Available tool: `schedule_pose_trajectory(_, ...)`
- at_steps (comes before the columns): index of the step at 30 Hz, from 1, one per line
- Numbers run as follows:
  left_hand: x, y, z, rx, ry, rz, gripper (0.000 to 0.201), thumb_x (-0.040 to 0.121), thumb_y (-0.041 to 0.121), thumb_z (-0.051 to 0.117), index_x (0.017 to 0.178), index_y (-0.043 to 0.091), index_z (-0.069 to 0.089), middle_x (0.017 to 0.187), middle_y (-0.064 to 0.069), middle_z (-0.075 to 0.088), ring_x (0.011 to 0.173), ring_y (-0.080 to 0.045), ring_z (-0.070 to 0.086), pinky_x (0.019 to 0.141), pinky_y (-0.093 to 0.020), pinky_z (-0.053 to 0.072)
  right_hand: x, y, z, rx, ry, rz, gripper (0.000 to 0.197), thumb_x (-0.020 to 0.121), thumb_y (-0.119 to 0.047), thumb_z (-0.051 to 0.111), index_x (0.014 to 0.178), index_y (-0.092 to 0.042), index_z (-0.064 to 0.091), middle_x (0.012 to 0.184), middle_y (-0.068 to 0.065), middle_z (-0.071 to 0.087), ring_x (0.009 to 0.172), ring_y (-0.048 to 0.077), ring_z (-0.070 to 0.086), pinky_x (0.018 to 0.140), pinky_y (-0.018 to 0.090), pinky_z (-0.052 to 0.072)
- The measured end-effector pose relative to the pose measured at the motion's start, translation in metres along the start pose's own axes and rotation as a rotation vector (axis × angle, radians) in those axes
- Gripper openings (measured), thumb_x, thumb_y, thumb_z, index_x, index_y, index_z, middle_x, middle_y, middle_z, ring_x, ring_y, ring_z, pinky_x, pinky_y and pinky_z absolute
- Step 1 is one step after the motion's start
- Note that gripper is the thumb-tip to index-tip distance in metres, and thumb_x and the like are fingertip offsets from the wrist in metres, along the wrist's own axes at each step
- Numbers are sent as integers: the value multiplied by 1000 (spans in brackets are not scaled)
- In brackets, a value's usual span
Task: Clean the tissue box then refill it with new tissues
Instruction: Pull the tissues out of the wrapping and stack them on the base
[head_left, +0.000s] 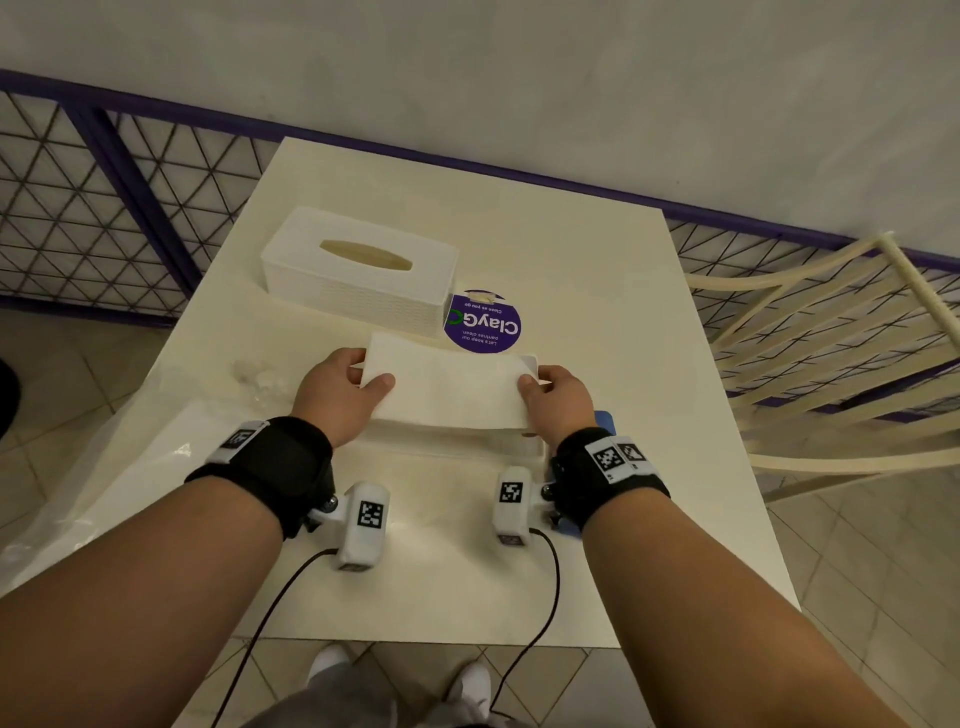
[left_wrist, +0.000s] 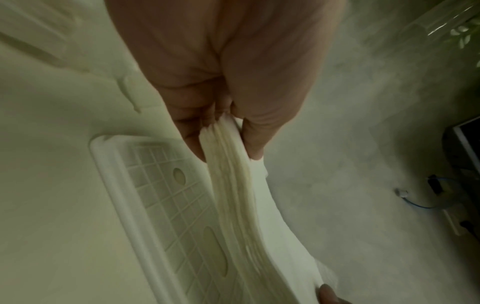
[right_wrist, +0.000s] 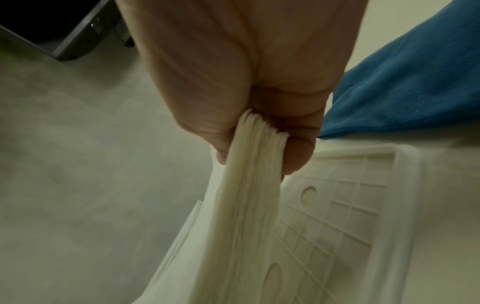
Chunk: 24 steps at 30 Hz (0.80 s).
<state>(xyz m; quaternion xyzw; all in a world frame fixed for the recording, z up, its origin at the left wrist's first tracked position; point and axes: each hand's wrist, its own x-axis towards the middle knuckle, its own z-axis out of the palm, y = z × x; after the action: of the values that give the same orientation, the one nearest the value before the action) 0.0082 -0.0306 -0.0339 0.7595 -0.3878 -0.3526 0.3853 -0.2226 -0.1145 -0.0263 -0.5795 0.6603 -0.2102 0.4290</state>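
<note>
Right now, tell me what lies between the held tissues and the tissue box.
Bare table, plus the edge of a purple sticker on the right, seen in the head view.

White table (head_left: 597, 270), tissue box cover (head_left: 358, 270), blue cloth (head_left: 605, 421)

The head view is evenly and fairly brightly lit from overhead, with soft shadows under the tissues (head_left: 449, 382) and a mild sheen on the table (head_left: 597, 291); its wide lens bends the rail and table edges near the borders. Both wrist views are dim, greenish and grainy. In them the left hand (left_wrist: 221, 67) and right hand (right_wrist: 246, 72) are soft with blur, and the backgrounds are out of focus.
</note>
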Motion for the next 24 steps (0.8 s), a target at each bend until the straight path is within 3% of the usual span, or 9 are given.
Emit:
schedule_pose_trajectory(2,4,-2,3,29,-9,-20,46,88,27,66,129,13,52,116,-6,68,101,-22,64,89,-33,48,7,1,5,-29,-4,28,36,95,-26,50,127,-9,52,97,6,61,78,23,60,39,21,51)
schedule_pose_trajectory(4,5,-4,5,87,-40,-49,51,89,28,64,134,11,48,123,-9,65,107,-24,62,91,-32,46,12,3,9,-93,-12,50,38,96,-30,49,128,-10,52,110,9,65,91,28,63,65,33,59)
schedule_pose_trajectory(6,5,-6,4,141,-64,-70,58,91,28,62,141,8,41,132,-10,58,115,-24,57,94,-30,41,15,6,10,-211,-2,71,42,96,-32,47,132,-10,50,127,12,61,114,29,58,94,34,48)
schedule_pose_trajectory(7,4,-7,2,154,-66,-70,58,91,27,61,142,8,40,135,-10,55,116,-23,56,95,-28,39,15,8,11,-241,10,84,43,96,-31,46,133,-9,49,131,12,58,119,29,55,99,33,42)
schedule_pose_trajectory(11,-7,-8,-17,167,-9,28,53,90,20,63,138,11,43,135,-6,54,111,-19,58,93,-27,41,8,-1,13,-213,82,36,37,95,-25,47,129,-10,52,128,11,60,115,28,57,92,28,42)
schedule_pose_trajectory(15,-34,-22,-59,286,207,171,68,79,27,76,139,20,44,136,-8,46,120,-24,49,100,-37,40,-11,-32,45,-113,79,-172,28,91,-16,51,116,-14,62,116,5,65,102,21,61,82,21,40)
schedule_pose_trajectory(17,-46,-41,-88,420,241,71,94,64,46,83,142,29,34,142,-7,38,128,-28,40,106,-47,35,-24,-54,72,-88,13,-291,24,89,-15,53,110,-15,65,111,3,66,88,14,59,82,20,43)
schedule_pose_trajectory(19,-57,-64,-115,522,200,-84,120,46,66,80,145,35,20,149,-6,31,134,-30,31,107,-54,32,-37,-78,102,-113,-86,-395,23,88,-14,55,107,-14,68,110,3,65,80,9,55,76,12,37)
schedule_pose_trajectory(24,-85,-105,-156,673,93,-287,134,29,78,76,143,46,13,154,-10,19,139,-34,18,110,-57,26,-57,-124,171,-161,-294,-489,27,89,-11,52,108,-14,70,119,4,64,107,17,60,85,10,34)
